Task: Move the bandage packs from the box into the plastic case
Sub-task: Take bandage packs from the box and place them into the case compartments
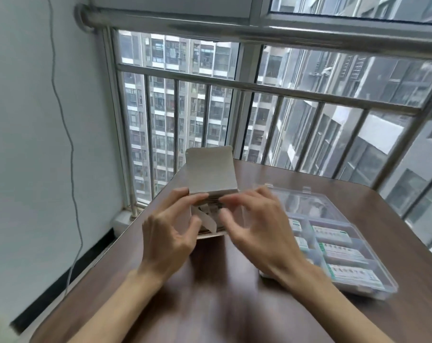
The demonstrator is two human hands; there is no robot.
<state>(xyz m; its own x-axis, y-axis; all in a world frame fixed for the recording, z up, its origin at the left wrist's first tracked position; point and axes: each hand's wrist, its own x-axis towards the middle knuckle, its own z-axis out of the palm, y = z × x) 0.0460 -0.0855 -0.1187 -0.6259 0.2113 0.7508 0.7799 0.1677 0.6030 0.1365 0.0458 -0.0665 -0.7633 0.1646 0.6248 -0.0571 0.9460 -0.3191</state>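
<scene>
A small white cardboard box (211, 173) stands on the brown table (210, 293) with its lid flap raised. My left hand (169, 233) grips the box's left side, fingers curled over its open mouth. My right hand (257, 229) reaches into the mouth with fingertips and thumb curled, blurred by motion; what it pinches cannot be made out. White flaps and packs (206, 220) show inside the opening. To the right lies the clear plastic case (388, 290), open, with several white-and-green bandage packs (334, 236) in its compartments.
The table's far edge meets a steel window railing (259, 87). A white wall (24, 120) with a hanging cable (68, 134) stands at the left. The case's transparent lid (306, 201) lies open toward the window.
</scene>
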